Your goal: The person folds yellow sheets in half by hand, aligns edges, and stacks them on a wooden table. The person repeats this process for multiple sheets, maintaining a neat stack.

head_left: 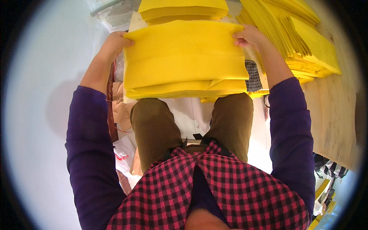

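A wide yellow fabric sheet (pixel 186 53) stretches between my hands, above my knees. My left hand (pixel 117 43) pinches its far left corner, thumb on top. At the far right corner, my right hand (pixel 248 36) grips the same sheet between thumb and fingers. Under it lie more yellow layers (pixel 168 93), their folded edges showing along the near side. Just beyond the sheet sits another stack of folded yellow fabric (pixel 184 13). A dark grey textured pad (pixel 253 76) shows beside the sheet's right edge, partly covered.
Large piles of yellow fabric (pixel 295 42) are heaped on a wooden table (pixel 329 111) to the right. A pale wall (pixel 38 88) runs along the left. Brown paper (pixel 122 109) and a white plastic bag (pixel 124 155) lie low beside my left leg.
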Tool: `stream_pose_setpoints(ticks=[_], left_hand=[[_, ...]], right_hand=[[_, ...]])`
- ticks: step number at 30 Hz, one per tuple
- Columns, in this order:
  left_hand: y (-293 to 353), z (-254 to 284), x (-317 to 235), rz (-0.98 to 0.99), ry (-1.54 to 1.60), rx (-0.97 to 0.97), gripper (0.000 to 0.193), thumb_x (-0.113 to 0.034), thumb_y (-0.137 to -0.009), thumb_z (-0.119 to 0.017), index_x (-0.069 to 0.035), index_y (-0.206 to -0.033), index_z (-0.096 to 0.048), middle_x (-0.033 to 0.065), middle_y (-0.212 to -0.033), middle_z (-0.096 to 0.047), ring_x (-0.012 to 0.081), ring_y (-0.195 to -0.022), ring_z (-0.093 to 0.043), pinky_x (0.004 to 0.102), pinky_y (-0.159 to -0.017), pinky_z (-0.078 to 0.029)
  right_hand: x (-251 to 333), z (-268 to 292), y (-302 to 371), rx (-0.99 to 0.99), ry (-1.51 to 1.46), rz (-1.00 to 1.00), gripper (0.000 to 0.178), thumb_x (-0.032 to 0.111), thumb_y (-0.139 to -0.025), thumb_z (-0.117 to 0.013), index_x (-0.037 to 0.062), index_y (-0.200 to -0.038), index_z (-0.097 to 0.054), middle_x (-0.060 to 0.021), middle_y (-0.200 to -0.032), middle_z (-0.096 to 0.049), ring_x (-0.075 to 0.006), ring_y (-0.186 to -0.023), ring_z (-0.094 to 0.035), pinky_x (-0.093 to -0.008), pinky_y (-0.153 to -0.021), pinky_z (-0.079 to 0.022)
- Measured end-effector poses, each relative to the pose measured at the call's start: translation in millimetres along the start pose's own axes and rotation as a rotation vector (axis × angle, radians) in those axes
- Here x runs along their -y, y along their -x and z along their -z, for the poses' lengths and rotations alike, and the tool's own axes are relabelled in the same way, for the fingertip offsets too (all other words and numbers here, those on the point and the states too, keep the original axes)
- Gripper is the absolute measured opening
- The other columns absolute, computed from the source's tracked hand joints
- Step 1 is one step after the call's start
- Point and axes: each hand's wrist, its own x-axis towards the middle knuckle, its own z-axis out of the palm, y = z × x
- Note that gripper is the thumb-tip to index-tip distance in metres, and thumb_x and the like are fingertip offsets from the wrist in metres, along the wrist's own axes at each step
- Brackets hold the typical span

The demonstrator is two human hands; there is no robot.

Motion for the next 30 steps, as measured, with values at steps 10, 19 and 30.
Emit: stream_pose_setpoints(ticks=[10, 19, 30], left_hand=[[26, -16, 26, 0.002, -0.066, -0.342, 0.017, 0.0, -0.08, -0.064, 0.0, -0.097, -0.067, 0.0049, -0.083, -0.065, 0.0103, -0.069, -0.058, 0.0212, -0.06, -0.044], [60, -31, 67, -0.355, 0.044, -0.348, 0.022, 0.01, -0.077, -0.063, -0.002, -0.095, -0.068, 0.0098, -0.108, -0.066, 0.0178, -0.101, -0.061, 0.0261, -0.09, -0.047], [73, -20, 51, -0.643, -0.509, -0.402, 0.031, 0.011, -0.068, -0.053, -0.005, -0.089, -0.069, 0.0101, -0.111, -0.064, 0.024, -0.099, -0.057, 0.032, -0.087, -0.045]], right_hand=[[-50, -23, -3, -0.062, -0.315, 0.267, 0.012, 0.003, -0.088, -0.059, 0.001, -0.099, -0.064, -0.0087, -0.097, -0.067, -0.0137, -0.08, -0.066, -0.0229, -0.073, -0.053], [-71, -30, 11, -0.098, -0.244, 0.552, 0.011, -0.006, -0.082, -0.061, 0.0041, -0.086, -0.063, -0.0075, -0.108, -0.066, -0.0144, -0.099, -0.06, -0.0265, -0.086, -0.05], [-78, -29, 24, -0.098, -0.221, 0.549, 0.017, -0.012, -0.073, -0.064, 0.0029, -0.082, -0.063, -0.0058, -0.109, -0.065, -0.0154, -0.103, -0.059, -0.0266, -0.092, -0.046]])
